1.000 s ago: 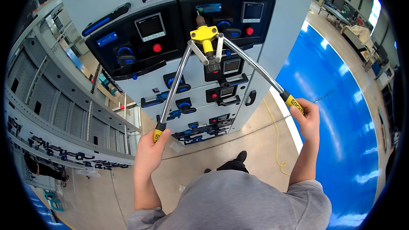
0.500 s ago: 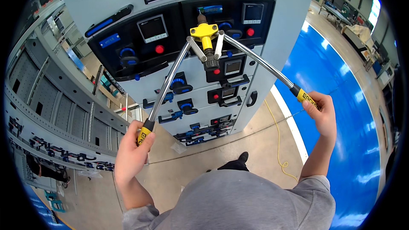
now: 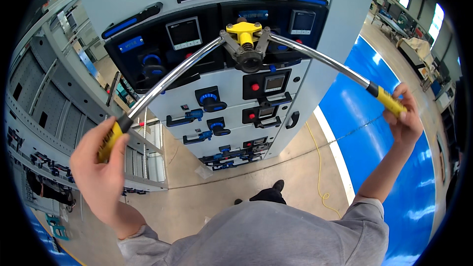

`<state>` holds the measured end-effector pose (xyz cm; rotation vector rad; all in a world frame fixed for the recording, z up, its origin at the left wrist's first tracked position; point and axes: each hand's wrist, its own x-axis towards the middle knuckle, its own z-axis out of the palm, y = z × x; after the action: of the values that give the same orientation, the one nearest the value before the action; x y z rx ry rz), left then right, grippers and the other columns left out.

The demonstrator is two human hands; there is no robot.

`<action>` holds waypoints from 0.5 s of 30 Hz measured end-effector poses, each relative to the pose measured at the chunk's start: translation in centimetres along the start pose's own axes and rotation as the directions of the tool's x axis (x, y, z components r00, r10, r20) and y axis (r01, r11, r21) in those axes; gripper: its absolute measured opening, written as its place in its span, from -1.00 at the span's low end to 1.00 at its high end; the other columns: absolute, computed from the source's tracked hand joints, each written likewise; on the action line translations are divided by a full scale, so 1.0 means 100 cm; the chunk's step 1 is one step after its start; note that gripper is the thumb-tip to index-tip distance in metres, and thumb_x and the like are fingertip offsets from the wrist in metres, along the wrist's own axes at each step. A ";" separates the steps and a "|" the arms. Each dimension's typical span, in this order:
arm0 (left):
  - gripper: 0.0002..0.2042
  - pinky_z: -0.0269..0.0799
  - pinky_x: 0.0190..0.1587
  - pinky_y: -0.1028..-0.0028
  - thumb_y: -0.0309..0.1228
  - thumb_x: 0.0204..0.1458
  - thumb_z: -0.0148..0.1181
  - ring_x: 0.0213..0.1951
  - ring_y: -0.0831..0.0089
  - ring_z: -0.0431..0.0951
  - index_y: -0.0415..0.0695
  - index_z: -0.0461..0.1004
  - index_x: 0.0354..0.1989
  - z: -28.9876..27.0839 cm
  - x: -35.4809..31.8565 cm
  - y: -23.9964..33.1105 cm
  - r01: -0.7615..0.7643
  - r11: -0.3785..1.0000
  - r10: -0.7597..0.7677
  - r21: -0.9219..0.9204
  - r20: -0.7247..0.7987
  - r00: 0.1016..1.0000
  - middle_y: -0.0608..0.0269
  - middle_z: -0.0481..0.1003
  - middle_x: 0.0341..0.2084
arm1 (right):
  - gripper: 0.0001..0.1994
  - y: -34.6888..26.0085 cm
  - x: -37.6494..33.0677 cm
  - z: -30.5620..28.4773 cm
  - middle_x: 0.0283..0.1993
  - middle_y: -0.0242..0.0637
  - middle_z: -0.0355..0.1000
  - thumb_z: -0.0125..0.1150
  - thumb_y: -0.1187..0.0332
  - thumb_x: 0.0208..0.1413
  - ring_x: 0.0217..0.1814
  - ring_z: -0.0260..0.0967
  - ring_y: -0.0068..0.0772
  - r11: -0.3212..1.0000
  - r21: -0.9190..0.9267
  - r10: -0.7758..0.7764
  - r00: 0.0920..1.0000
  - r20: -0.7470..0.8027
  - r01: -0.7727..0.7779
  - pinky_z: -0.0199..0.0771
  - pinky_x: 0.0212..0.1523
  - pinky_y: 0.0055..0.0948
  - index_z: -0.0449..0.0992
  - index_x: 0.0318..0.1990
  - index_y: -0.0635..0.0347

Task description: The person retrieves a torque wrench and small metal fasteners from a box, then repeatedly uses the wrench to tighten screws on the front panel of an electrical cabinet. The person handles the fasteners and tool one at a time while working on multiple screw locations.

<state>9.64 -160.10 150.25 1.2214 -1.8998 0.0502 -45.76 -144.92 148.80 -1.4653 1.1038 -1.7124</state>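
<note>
My left hand (image 3: 100,177) is closed around one yellow grip of a two-armed hand riveter (image 3: 245,33). The other yellow grip is held between the thumb and fingers of my right hand (image 3: 406,120). Long chrome arms spread wide from the tool's yellow head, with short linkage plates and a dark round end toward me. Its tip is largely hidden behind the head, in front of the black upper panel of a grey switchgear cabinet (image 3: 315,83); whether it touches the panel I cannot tell.
Blue-and-black rotary handles (image 3: 211,102), small meters and red buttons cover the cabinet's drawers. A perforated metal frame (image 3: 64,103) stands at left. On the floor at right lies a yellow cable (image 3: 319,162), beside a blue floor strip (image 3: 354,118). Another person's dark-clothed limb shows far left.
Both hands have moved outward, spreading the riveter's arms much wider. Its linkage plates have swung up and outward, and the cabinet sits slightly farther right in view.
</note>
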 end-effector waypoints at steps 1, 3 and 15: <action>-0.70 0.42 -0.24 0.57 -0.51 0.04 0.40 -0.33 0.54 0.51 -0.33 0.61 -0.04 -0.003 0.008 -0.004 -0.055 0.998 0.055 0.026 -0.033 0.998 0.15 0.58 -0.39 | -0.52 0.000 0.009 -0.007 -0.33 -0.25 0.34 0.40 0.26 0.02 -0.57 0.07 -0.71 0.998 0.057 0.008 1.000 0.002 -0.008 0.00 -0.57 -0.69 0.31 0.01 0.25; -0.71 0.46 -0.28 0.53 -0.52 0.01 0.41 -0.39 0.38 0.57 -0.31 0.63 -0.08 0.001 0.024 -0.029 -0.216 0.974 0.219 0.071 -0.046 0.975 0.11 0.60 -0.40 | -0.59 0.022 0.027 -0.032 -0.35 -0.30 0.31 0.33 0.29 0.12 -0.53 0.07 -0.69 0.983 0.172 -0.055 0.996 -0.069 0.066 0.04 -0.51 -0.69 0.31 0.01 0.29; -0.68 0.33 -0.44 0.64 -0.38 0.32 0.17 -0.54 0.64 0.46 -0.30 0.63 -0.47 0.020 0.080 -0.104 -0.133 0.984 0.174 0.116 -0.761 0.624 0.27 0.56 -0.59 | -0.73 0.042 0.132 -0.029 -0.51 -0.46 0.03 0.11 0.34 0.13 -0.38 0.01 -0.50 0.649 0.102 -0.626 0.605 -0.492 0.754 0.17 -0.23 -0.42 0.13 -0.50 -0.07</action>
<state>15.03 -172.21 150.30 0.8424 -1.2164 0.6263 -51.33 -157.72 151.09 -1.4593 0.3727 -2.7195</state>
